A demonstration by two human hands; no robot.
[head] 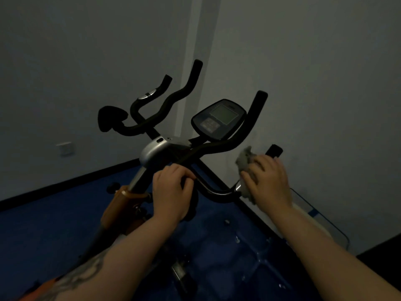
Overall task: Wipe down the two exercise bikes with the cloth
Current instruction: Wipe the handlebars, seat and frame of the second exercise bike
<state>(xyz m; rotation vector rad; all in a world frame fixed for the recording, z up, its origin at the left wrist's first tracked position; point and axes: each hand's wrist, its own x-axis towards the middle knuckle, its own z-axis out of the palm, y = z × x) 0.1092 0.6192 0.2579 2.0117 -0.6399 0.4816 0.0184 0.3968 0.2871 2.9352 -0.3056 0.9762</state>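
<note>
Step in hand: wiping right handlebar [219, 193] of near exercise bike [156, 153]. Right hand [269, 181] presses grey cloth [244, 161] around bar end, fingers curled. Left hand [171, 187] grips left bar, steadying. Next: draw cloth along bar toward console [219, 119]. Second bike's handlebars [173, 98] behind, probably unwiped.

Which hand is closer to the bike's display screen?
Right. The right hand holds the cloth just below the display screen; the left hand grips the handlebar lower left.
</note>
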